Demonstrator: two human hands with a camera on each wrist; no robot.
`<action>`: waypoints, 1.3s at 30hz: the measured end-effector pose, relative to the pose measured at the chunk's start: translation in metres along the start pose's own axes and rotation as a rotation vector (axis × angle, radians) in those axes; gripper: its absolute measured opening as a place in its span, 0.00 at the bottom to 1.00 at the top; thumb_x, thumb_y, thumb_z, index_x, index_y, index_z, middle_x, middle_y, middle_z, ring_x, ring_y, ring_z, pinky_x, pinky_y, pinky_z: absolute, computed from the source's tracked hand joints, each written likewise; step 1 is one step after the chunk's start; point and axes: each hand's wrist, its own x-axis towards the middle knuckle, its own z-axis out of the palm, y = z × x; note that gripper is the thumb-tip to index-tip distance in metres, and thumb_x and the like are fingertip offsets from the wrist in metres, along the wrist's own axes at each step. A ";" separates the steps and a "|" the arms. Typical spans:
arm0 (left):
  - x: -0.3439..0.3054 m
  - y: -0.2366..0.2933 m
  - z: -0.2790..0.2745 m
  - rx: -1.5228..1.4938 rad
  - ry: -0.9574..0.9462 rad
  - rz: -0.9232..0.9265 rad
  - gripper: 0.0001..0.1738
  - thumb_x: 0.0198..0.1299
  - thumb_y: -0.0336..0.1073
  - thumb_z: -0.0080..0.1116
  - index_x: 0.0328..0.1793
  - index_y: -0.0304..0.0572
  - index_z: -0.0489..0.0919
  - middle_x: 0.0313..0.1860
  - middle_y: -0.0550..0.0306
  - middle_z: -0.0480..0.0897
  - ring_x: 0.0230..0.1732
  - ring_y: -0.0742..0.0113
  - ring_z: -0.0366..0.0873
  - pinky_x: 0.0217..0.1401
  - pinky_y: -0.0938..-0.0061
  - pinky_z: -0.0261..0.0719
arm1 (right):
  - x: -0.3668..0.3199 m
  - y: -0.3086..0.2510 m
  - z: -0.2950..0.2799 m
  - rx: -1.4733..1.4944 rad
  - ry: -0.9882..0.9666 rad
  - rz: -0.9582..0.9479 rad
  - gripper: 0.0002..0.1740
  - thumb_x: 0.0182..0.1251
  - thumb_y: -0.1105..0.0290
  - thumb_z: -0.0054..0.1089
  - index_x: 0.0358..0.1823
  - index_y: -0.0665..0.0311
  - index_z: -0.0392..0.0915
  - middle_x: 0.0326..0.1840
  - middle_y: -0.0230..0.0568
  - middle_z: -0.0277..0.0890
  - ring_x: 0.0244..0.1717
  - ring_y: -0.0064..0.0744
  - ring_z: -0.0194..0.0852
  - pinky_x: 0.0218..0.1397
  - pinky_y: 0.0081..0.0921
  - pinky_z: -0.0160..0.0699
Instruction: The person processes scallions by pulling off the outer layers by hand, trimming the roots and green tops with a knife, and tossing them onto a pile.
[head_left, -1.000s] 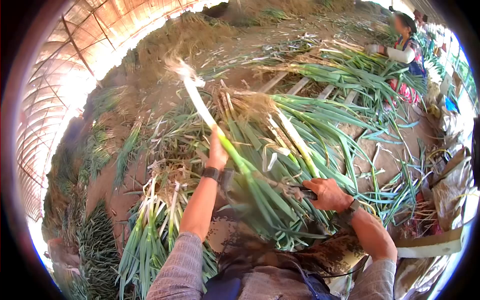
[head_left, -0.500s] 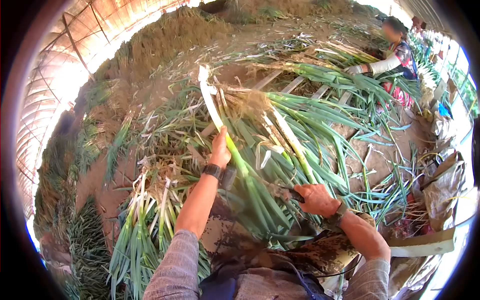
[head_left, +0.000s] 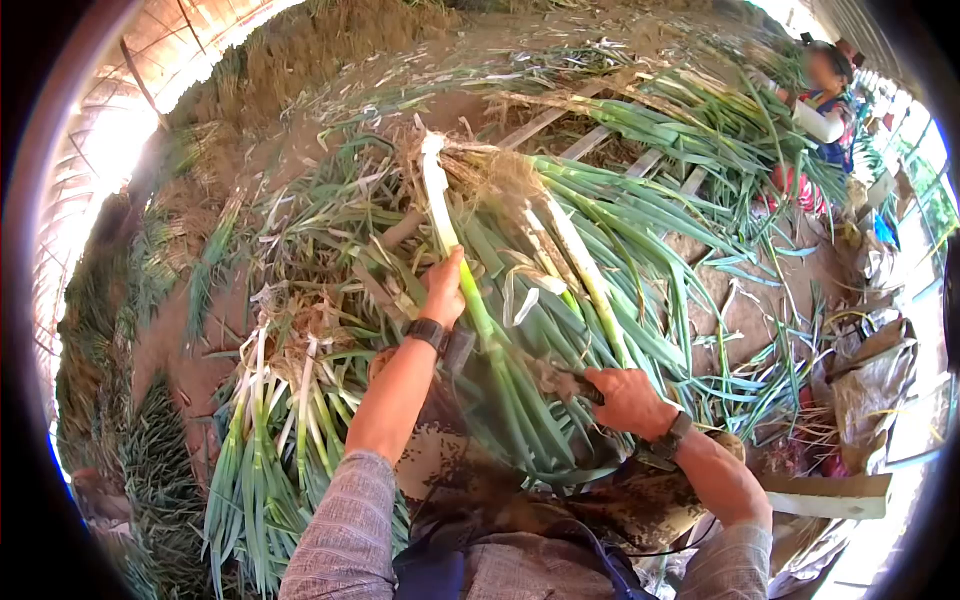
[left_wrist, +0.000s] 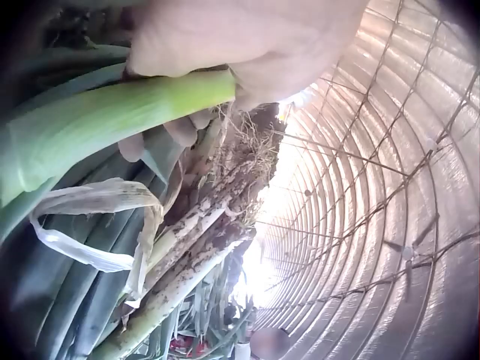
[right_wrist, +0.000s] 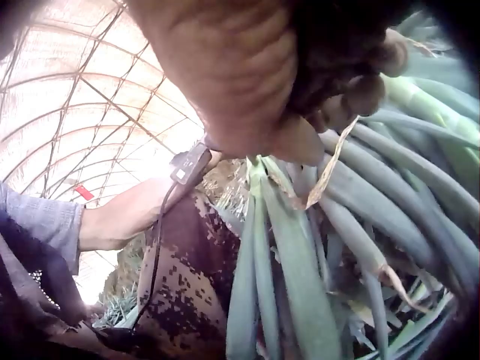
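Note:
My left hand (head_left: 445, 290) grips a thick leek (head_left: 437, 200) around its pale green shank, with the white end pointing up and away. In the left wrist view the thumb side of the hand (left_wrist: 247, 45) covers part of the green shank (left_wrist: 120, 109). My right hand (head_left: 632, 402) is curled round the dark handle (head_left: 585, 386) of a tool, whose blurred front part lies over the held leek's leaves. The right wrist view shows the curled hand (right_wrist: 240, 75) above long leaves (right_wrist: 292, 262); the tool is not clear there. Uncut-looking leeks (head_left: 590, 275) lie beside the held one.
A leek bundle (head_left: 265, 430) lies at the left. Wooden slats (head_left: 585, 144) show beyond the pile, with more leeks (head_left: 680, 125) over them. Another person (head_left: 828, 110) sits at the far right. A pale board (head_left: 825, 495) and crumpled sacks (head_left: 875, 390) are at the right.
The held leek has come to stand steeper, its white end moving right from the upper left. My right hand has shifted slightly left. The other person's arm reached left, then drew back.

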 end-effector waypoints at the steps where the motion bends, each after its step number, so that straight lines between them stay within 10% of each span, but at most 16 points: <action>1: 0.002 -0.002 -0.001 -0.003 0.005 -0.008 0.15 0.71 0.50 0.58 0.48 0.48 0.76 0.37 0.58 0.81 0.42 0.59 0.83 0.42 0.37 0.84 | 0.000 -0.001 -0.001 -0.027 -0.006 0.051 0.15 0.54 0.69 0.61 0.45 0.61 0.77 0.31 0.50 0.82 0.35 0.56 0.81 0.37 0.52 0.77; 15: 0.001 -0.016 0.009 -0.028 -0.067 -0.014 0.16 0.68 0.50 0.63 0.51 0.52 0.75 0.42 0.59 0.79 0.48 0.56 0.82 0.42 0.29 0.83 | -0.008 0.004 -0.002 0.002 -0.021 0.067 0.16 0.57 0.66 0.62 0.47 0.60 0.76 0.32 0.50 0.82 0.36 0.56 0.82 0.38 0.51 0.77; 19: -0.011 -0.030 0.013 -0.008 -0.174 0.103 0.18 0.71 0.53 0.59 0.51 0.47 0.78 0.39 0.63 0.78 0.40 0.70 0.77 0.37 0.68 0.78 | 0.003 0.007 -0.011 0.025 0.061 0.145 0.16 0.62 0.62 0.62 0.49 0.58 0.78 0.33 0.49 0.83 0.37 0.54 0.83 0.38 0.48 0.79; 28: -0.028 -0.006 0.012 -0.040 -0.334 0.086 0.23 0.69 0.58 0.60 0.52 0.48 0.77 0.38 0.62 0.76 0.40 0.65 0.76 0.41 0.59 0.79 | 0.007 0.010 -0.018 0.073 0.173 0.016 0.16 0.64 0.61 0.62 0.52 0.55 0.80 0.32 0.49 0.83 0.34 0.55 0.82 0.37 0.48 0.79; 32: -0.019 0.001 0.000 0.000 -0.123 0.164 0.23 0.67 0.59 0.62 0.51 0.49 0.76 0.38 0.61 0.78 0.38 0.63 0.78 0.37 0.49 0.84 | -0.003 0.001 -0.025 0.053 0.103 0.028 0.14 0.61 0.64 0.63 0.47 0.58 0.80 0.31 0.49 0.82 0.33 0.56 0.81 0.36 0.49 0.78; 39: -0.026 0.000 0.006 -0.080 -0.044 0.173 0.24 0.68 0.58 0.60 0.52 0.46 0.77 0.38 0.58 0.81 0.39 0.61 0.83 0.35 0.59 0.85 | -0.028 -0.008 -0.004 0.031 0.046 0.032 0.15 0.54 0.69 0.62 0.44 0.60 0.77 0.32 0.50 0.81 0.35 0.58 0.81 0.38 0.51 0.77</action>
